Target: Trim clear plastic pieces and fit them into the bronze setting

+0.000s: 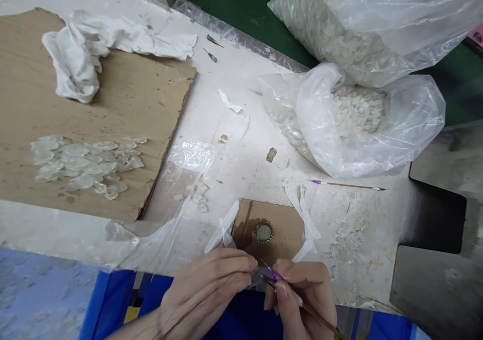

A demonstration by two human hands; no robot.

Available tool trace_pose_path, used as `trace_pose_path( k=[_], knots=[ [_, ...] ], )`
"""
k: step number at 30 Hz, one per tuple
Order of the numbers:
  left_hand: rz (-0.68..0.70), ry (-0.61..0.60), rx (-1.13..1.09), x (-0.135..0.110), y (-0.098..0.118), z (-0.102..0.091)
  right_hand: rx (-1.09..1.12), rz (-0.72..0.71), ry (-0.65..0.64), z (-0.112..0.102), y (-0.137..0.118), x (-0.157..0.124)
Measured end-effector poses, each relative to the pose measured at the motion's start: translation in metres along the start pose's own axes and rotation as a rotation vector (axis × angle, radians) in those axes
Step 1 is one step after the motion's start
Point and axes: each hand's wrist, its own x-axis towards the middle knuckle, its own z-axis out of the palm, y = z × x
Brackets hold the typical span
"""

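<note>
Head view: a purple-banded brush [320, 314] is gripped in the right hand [302, 294], and the left hand [204, 289] is pinched closed on a clear piece [257, 279] (too small to identify exactly), both hands just off the table edge. A metal bezel [264, 232] lies on cardboard [285, 234], just beyond the fingertips.
</note>
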Motion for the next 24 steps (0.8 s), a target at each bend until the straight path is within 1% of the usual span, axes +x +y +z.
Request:
trace_pose_path(
  k=[1,2,5,6,8,10,13,16,18,21,22,23,24],
  knots=[
    [-0.006,-0.027,-0.003,-0.001,0.0,0.0,-0.007,-0.004,-0.005,-0.001,0.0,0.0],
    [-0.011,-0.024,-0.022,-0.001,0.0,0.0,-0.011,-0.006,-0.007,-0.001,0.0,0.001],
    [-0.066,0.139,-0.199,0.009,0.005,0.005,0.012,0.004,0.002,0.0,-0.002,0.002],
    [-0.111,0.171,-0.288,0.014,0.007,0.007,0.029,0.006,0.006,0.001,-0.002,0.002],
    [-0.229,0.188,-0.464,0.021,0.01,0.01,0.057,0.003,0.008,0.002,-0.004,0.002],
    [-0.368,0.179,-0.602,0.024,0.01,0.011,0.066,-0.007,0.0,0.001,-0.004,0.002],
    [-0.514,0.137,-0.735,0.022,0.005,0.011,0.049,-0.043,-0.023,-0.001,-0.002,0.004],
    [-0.613,0.094,-0.8,0.02,-0.001,0.012,0.031,-0.111,-0.055,-0.003,0.005,0.007],
    [-0.626,0.067,-0.82,0.021,-0.003,0.013,0.036,-0.186,-0.076,-0.004,0.01,0.01],
    [-0.599,0.003,-0.79,0.023,-0.002,0.01,0.019,-0.281,-0.052,-0.008,0.017,0.01],
    [-0.593,-0.018,-0.751,0.024,-0.001,0.008,-0.003,-0.285,-0.056,-0.011,0.018,0.009],
    [-0.583,-0.033,-0.702,0.025,0.0,0.006,-0.037,-0.259,-0.084,-0.014,0.018,0.008],
    [-0.568,-0.039,-0.649,0.026,0.001,0.004,-0.076,-0.219,-0.136,-0.017,0.018,0.006]
  ],
)
